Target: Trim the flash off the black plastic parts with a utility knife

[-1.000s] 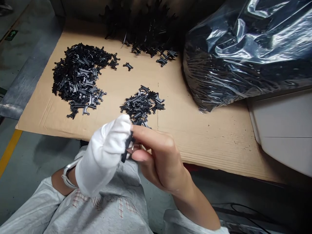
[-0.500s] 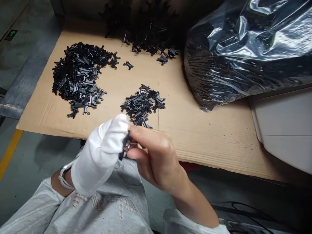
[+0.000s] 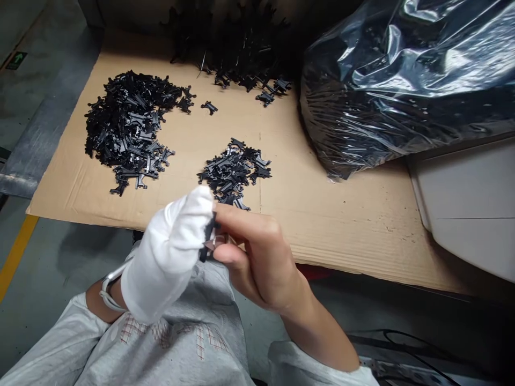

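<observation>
My left hand [image 3: 173, 252], in a white cloth glove, is closed on a small black plastic part [image 3: 208, 236] held near the table's front edge. Bare fingers of my right hand [image 3: 257, 252] pinch a thin, shiny metal blade [image 3: 214, 244], its pointed tip up against the part. Most of this blade is hidden by the fingers. Just beyond my hands lies a small heap of like black parts [image 3: 235, 169]. Further left is a larger pile of them [image 3: 129, 123], and one single part [image 3: 210, 108] rests between the piles.
A cardboard sheet [image 3: 314, 209] covers the tabletop. At the shadowed back stand more black parts [image 3: 245, 59], some still joined together. A large black plastic bag [image 3: 394, 96] bulges at the right, above a light grey bin [image 3: 470, 198].
Both hands stay together on the black part, with only a slight shift of the blade against it. The whole view has moved a little.
</observation>
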Tool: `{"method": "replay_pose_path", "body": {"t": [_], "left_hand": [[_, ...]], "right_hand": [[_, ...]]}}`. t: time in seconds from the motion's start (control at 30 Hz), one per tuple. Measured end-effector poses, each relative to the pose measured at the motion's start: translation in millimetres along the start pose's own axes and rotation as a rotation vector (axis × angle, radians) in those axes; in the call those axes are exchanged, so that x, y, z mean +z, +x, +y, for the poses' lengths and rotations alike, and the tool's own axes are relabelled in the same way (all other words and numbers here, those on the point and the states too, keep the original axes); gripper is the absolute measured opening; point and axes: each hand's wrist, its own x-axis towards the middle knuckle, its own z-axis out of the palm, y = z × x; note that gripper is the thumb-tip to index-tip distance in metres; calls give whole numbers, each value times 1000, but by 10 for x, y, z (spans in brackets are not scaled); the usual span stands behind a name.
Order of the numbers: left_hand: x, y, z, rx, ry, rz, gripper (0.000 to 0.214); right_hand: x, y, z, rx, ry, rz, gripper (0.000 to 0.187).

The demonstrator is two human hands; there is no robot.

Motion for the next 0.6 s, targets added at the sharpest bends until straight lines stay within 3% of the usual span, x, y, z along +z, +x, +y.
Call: {"method": "replay_pose_path", "body": {"t": [0.13,0.3,0.47,0.6], "left_hand": [[7,1,19,22,-68,72,45],[20,1,88,-20,-84,62,40],[21,11,157,-52,-115,-29,37],[10,4,157,-49,-114,-41,34]], "right_hand": [[20,-10,6,-41,-32,34,36],[-1,3,0,-22,-24,6,34],[-36,43,-46,37,-7,-78,38],[-12,55,-33,8,-1,-65,38]]}}
